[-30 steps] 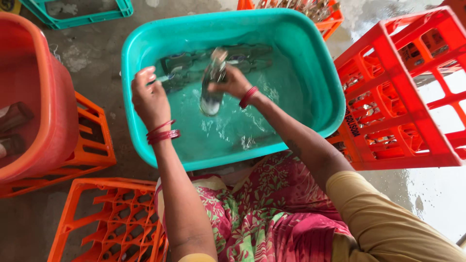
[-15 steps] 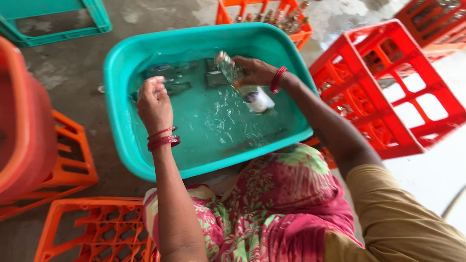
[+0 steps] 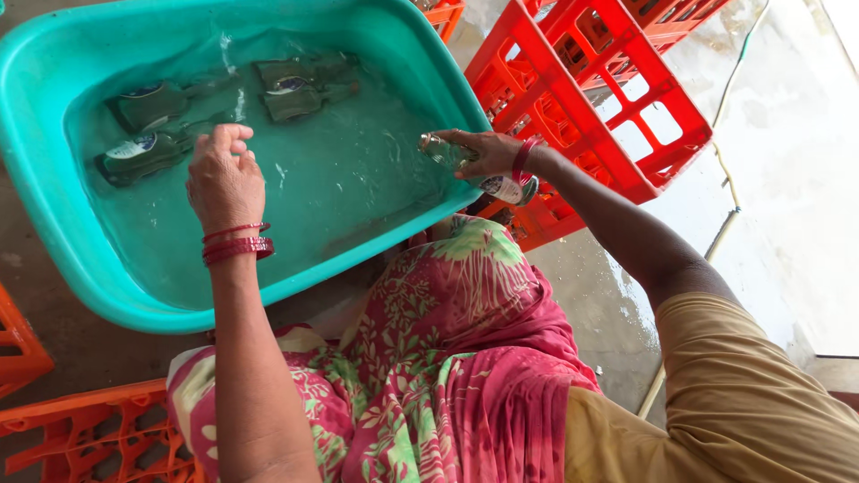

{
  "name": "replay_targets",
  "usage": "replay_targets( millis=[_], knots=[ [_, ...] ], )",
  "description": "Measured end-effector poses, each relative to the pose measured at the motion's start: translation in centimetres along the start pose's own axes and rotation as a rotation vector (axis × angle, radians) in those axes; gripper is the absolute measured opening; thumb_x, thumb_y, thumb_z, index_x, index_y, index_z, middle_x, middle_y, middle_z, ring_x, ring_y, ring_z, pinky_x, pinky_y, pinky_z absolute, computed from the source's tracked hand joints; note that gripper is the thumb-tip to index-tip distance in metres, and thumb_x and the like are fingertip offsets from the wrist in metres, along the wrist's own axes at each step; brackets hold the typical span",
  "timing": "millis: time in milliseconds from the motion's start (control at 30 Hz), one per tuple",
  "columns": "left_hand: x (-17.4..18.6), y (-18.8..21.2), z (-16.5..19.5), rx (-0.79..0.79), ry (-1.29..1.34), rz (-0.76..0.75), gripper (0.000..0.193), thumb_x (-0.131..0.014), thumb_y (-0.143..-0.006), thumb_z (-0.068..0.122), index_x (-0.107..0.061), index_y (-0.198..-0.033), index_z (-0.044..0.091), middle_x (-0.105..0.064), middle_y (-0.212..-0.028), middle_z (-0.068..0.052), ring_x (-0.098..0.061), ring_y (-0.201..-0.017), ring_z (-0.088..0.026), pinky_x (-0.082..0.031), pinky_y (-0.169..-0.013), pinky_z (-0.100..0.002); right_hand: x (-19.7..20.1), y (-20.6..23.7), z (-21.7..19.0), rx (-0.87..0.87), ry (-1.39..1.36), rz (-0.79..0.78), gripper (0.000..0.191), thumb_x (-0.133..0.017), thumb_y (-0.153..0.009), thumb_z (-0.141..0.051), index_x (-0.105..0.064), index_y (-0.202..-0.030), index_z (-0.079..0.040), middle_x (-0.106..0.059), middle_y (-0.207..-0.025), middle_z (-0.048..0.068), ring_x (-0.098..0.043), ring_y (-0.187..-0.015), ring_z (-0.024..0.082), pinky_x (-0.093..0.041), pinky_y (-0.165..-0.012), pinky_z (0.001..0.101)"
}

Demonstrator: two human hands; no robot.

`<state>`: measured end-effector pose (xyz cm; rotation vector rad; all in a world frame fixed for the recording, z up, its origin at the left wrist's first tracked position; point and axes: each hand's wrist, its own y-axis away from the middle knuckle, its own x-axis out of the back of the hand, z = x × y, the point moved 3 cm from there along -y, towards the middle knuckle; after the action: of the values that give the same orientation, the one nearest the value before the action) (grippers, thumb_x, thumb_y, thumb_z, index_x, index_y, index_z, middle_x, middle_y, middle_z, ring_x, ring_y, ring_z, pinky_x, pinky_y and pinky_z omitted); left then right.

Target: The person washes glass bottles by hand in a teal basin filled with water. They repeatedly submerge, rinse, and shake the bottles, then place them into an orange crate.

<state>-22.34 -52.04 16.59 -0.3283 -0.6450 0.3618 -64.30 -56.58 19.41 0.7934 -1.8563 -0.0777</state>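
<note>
My right hand (image 3: 483,152) grips a clear glass bottle (image 3: 503,186) with a pale label, held over the right rim of the teal tub (image 3: 54,233), beside a red crate (image 3: 582,98). My left hand (image 3: 224,174) hovers over the water in the tub, fingers loosely curled and holding nothing. Several green glass bottles lie sunk in the water at the far side, one (image 3: 143,152) just beyond my left hand and another (image 3: 300,85) further right. Red bangles ring both wrists.
Red crates stand to the right of the tub on wet concrete. Orange crates (image 3: 80,438) sit at the lower left. A thin hose (image 3: 725,215) runs across the wet floor at the right. My pink floral skirt (image 3: 438,358) fills the foreground.
My right hand has carried the bottle from over the water to the tub's right rim, toward the red crate. My left hand stays over the water. The view has swung right.
</note>
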Motion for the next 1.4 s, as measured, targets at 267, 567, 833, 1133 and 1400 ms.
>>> replay_targets(
  millis=[267, 567, 833, 1133, 1400],
  knots=[
    [-1.3, 1.6, -0.3, -0.015, -0.090, -0.091, 0.028, -0.071, -0.087, 0.002, -0.069, -0.112, 0.016, -0.069, -0.103, -0.006, -0.069, -0.094, -0.032, -0.054, -0.079, -0.049, -1.0, 2.4, -2.8, 0.134, 0.085, 0.330, 0.084, -0.080, -0.081, -0.019, -0.041, -0.156, -0.024, -0.075, -0.096, 0.015, -0.076, -0.082, 0.029, -0.062, -0.077, 0.0420],
    [-2.3, 2.2, -1.6, 0.068, -0.140, -0.204, 0.027, -0.073, -0.087, 0.007, -0.071, -0.112, 0.018, -0.070, -0.108, -0.007, -0.070, -0.097, -0.032, -0.055, -0.082, -0.048, -0.5, 2.3, -3.9, 0.100, 0.124, 0.264, 0.084, -0.080, -0.082, -0.020, -0.041, -0.156, -0.025, -0.075, -0.086, 0.014, -0.077, -0.077, 0.029, -0.063, -0.074, 0.0421],
    [-2.8, 2.2, -2.1, 0.099, -0.159, -0.233, 0.027, -0.073, -0.088, 0.007, -0.071, -0.112, 0.017, -0.070, -0.109, -0.007, -0.070, -0.097, -0.031, -0.055, -0.084, -0.049, -0.8, 2.3, -3.9, 0.071, 0.155, 0.272, 0.083, -0.079, -0.082, -0.021, -0.040, -0.155, -0.025, -0.074, -0.084, 0.015, -0.076, -0.075, 0.028, -0.063, -0.073, 0.0423],
    [-2.8, 2.3, -2.1, 0.132, -0.183, -0.264, 0.028, -0.073, -0.088, 0.008, -0.071, -0.114, 0.017, -0.069, -0.109, -0.007, -0.070, -0.098, -0.032, -0.055, -0.084, -0.049, -1.2, 2.2, -3.0, 0.053, 0.131, 0.267, 0.082, -0.078, -0.084, -0.023, -0.040, -0.156, -0.027, -0.075, -0.085, 0.014, -0.078, -0.079, 0.027, -0.064, -0.076, 0.0420],
    [-2.8, 2.2, -2.2, 0.148, -0.209, -0.287, 0.028, -0.074, -0.089, 0.010, -0.071, -0.115, 0.018, -0.069, -0.112, -0.007, -0.069, -0.100, -0.032, -0.055, -0.086, -0.048, -1.1, 2.1, -2.9, 0.101, 0.135, 0.263, 0.083, -0.078, -0.083, -0.022, -0.040, -0.156, -0.025, -0.077, -0.094, 0.014, -0.078, -0.083, 0.028, -0.064, -0.080, 0.0418]
  ],
)
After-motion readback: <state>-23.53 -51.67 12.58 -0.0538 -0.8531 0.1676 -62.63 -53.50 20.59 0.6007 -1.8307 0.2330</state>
